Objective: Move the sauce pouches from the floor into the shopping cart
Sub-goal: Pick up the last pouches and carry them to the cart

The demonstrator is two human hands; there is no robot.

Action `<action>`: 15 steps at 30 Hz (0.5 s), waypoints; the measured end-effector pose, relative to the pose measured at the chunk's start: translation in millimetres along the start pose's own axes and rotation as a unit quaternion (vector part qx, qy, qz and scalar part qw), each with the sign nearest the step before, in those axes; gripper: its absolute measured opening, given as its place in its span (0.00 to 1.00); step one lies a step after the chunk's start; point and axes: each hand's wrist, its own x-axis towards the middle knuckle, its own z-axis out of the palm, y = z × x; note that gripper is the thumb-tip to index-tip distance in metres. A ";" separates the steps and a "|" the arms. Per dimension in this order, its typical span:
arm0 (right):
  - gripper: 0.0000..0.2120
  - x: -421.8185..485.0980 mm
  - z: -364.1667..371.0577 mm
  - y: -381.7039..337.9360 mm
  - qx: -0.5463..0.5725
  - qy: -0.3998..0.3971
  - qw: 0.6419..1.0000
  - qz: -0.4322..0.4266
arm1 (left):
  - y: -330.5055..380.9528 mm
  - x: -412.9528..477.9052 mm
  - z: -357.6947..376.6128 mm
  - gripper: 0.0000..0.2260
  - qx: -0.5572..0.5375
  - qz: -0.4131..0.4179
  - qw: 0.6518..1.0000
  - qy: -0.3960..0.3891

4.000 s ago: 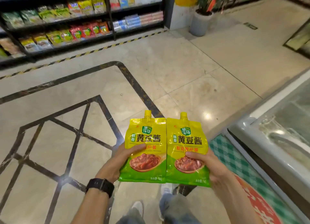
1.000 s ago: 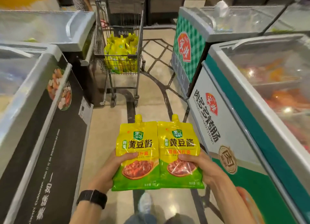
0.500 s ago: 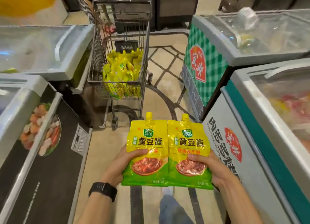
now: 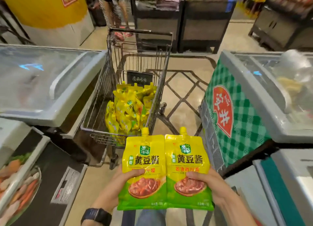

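Observation:
I hold two yellow-and-green spouted sauce pouches upright, side by side, low in the view. My left hand grips the left pouch at its lower edge, thumb across the front. My right hand grips the right pouch the same way. Just beyond and above the pouches stands the wire shopping cart, its near rim close to the spouts. Several matching yellow pouches lie piled inside the cart basket.
A chest freezer flanks the cart on the left. A green-checked freezer stands on the right, with more freezers nearer me on both sides. A person's legs stand beyond the cart, near dark display stands and a yellow column.
I have walked from open floor into the freezer aisle and up to the cart, which now sits much closer. Both hands kept the same grip on the two pouches.

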 end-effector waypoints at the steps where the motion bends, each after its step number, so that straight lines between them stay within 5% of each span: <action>1: 0.44 18.7 0.3 -14.0 -0.007 0.004 1.000 -0.004 | 12.6 20.5 -1.7 0.43 -0.007 0.006 1.000 0.003; 3: 0.40 55.5 0.9 -43.6 -0.006 0.013 1.000 -0.009 | 40.3 59.2 -1.6 0.47 0.002 0.026 1.000 0.016; 9: 0.56 154.3 8.3 -128.3 -0.024 0.031 0.999 -0.008 | 122.4 134.6 1.6 0.45 -0.047 0.077 0.996 0.029; 12: 0.51 197.1 29.9 -171.9 -0.065 0.014 0.997 -0.043 | 142.9 161.9 -9.8 0.37 -0.100 0.089 0.989 0.058; 15: 0.44 247.9 51.9 -211.9 -0.108 -0.004 0.991 -0.074 | 150.5 193.0 -32.0 0.41 -0.150 0.124 0.969 0.152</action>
